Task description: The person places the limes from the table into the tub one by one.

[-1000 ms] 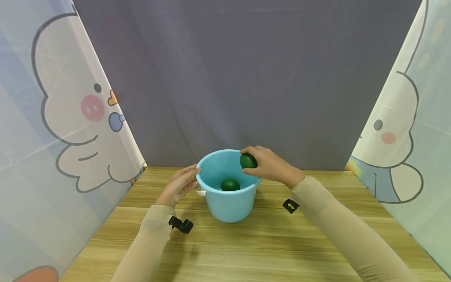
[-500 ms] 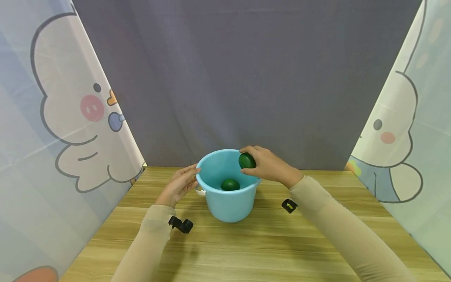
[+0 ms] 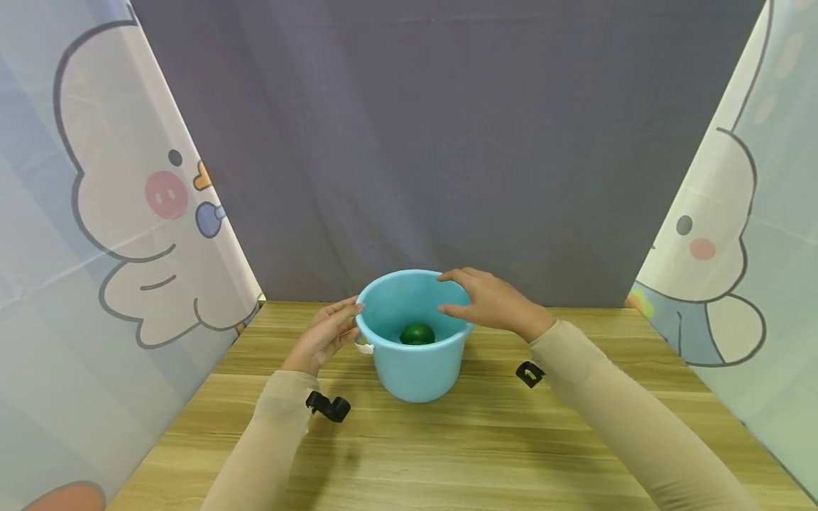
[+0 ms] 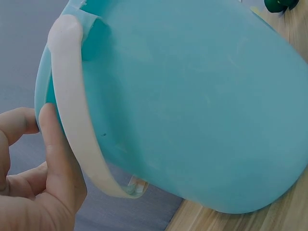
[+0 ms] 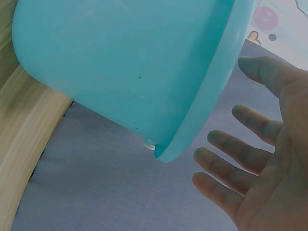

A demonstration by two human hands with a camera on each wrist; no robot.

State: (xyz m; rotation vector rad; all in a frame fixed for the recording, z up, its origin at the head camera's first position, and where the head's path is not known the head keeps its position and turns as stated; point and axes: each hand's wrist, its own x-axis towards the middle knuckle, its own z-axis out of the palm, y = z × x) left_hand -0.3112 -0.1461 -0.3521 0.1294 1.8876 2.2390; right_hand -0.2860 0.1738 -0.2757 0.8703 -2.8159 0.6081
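A light blue bucket (image 3: 418,372) stands upright on the wooden table, its white handle (image 4: 77,106) hanging down on the left side. Deep inside it shows a glossy dark green oval fruit (image 3: 417,333), partly hidden by the near rim. My left hand (image 3: 324,335) holds the bucket's left rim, thumb and a finger on either side of it. Over the right rim my right hand (image 3: 492,301) is held with nothing in it. In the right wrist view its fingers (image 5: 236,149) are spread apart, and the thumb overlaps the rim's edge.
Behind the table hangs a grey curtain (image 3: 434,142). Cartoon-printed cloths (image 3: 128,234) close off both sides. Each wrist carries a small black camera mount (image 3: 329,407). A small dark green shape (image 4: 279,4) shows at the left wrist view's top right edge.
My right hand has let go of the green fruit it held above the bucket, and its fingers have spread wider. The left hand and the bucket have stayed in place.
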